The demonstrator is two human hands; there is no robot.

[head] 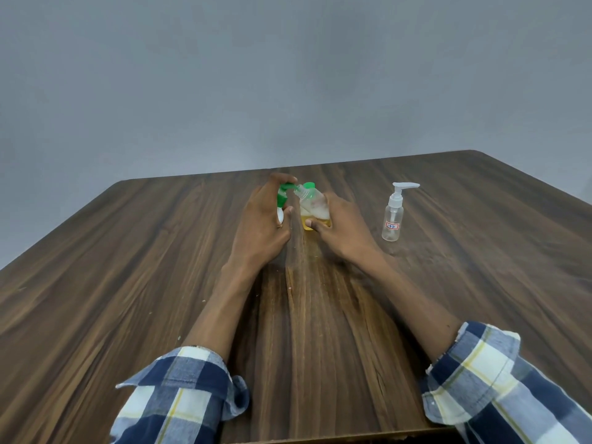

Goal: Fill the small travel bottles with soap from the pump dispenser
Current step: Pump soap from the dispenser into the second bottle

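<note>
My left hand (pixel 261 219) grips a soap dispenser with a green pump head (pixel 283 194); most of its white body is hidden behind my fingers. The green nozzle points into the open neck of a small clear travel bottle (pixel 312 205). My right hand (pixel 341 227) holds that bottle tilted toward the nozzle. Yellow soap lies in its lower part, and its green flip cap hangs open behind the neck. Both bottles are at the middle of the wooden table (pixel 160 283).
A second small clear bottle with a white pump top (pixel 394 216) and a red-edged label stands upright to the right of my right hand. A grey wall rises behind the table's far edge.
</note>
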